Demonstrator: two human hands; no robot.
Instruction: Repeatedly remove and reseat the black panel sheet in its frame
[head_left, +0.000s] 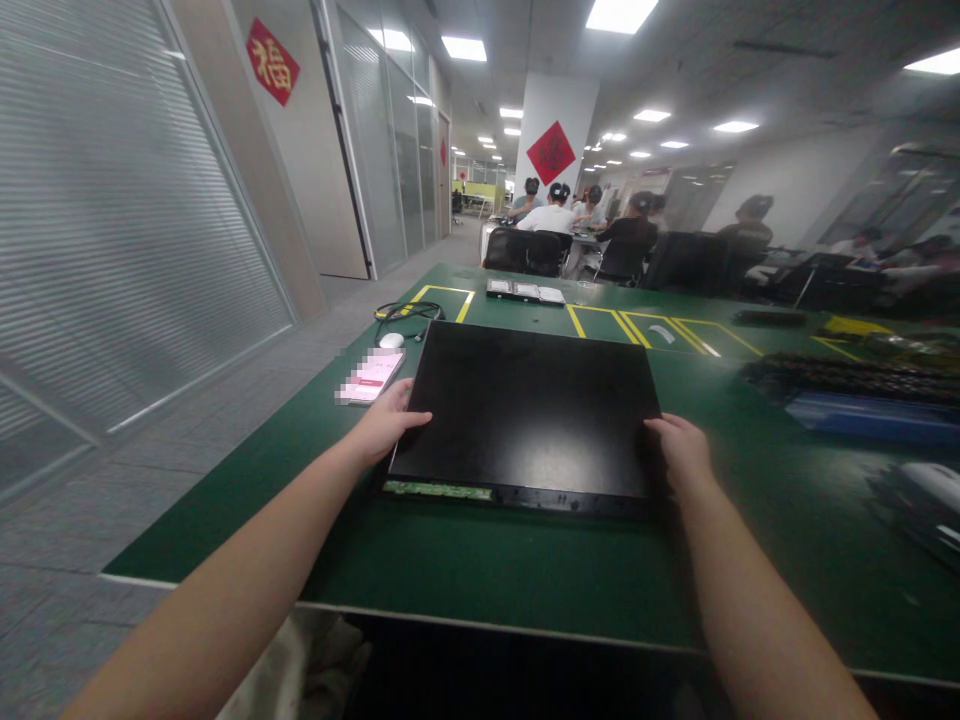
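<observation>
A broad green worktop marked with yellow lines fills the near and middle ground, its pale near edge running across the bottom of the view. Beyond its far edge, several people sit on dark chairs around other tables, and a white pillar carries a red diamond sign. A glass wall with blinds runs along the left.

A large flat black panel lies near the middle of the worktop, close to the near edge. Its glossy face is up, and a thin green circuit strip shows along the left part of its near edge.

To the right, further off, a long dark keyboard rests on something blue, blurred. At the far edge lies a small row of silvery flat boxes.

The left hand grips the panel's left edge, thumb on top and fingers curled under out of sight. The right hand rests at the panel's right near corner, fingers wrapped against the edge.

Just left of the panel lies a phone with a pink screen. Beyond it sit a small white mouse and a coil of black cable.
</observation>
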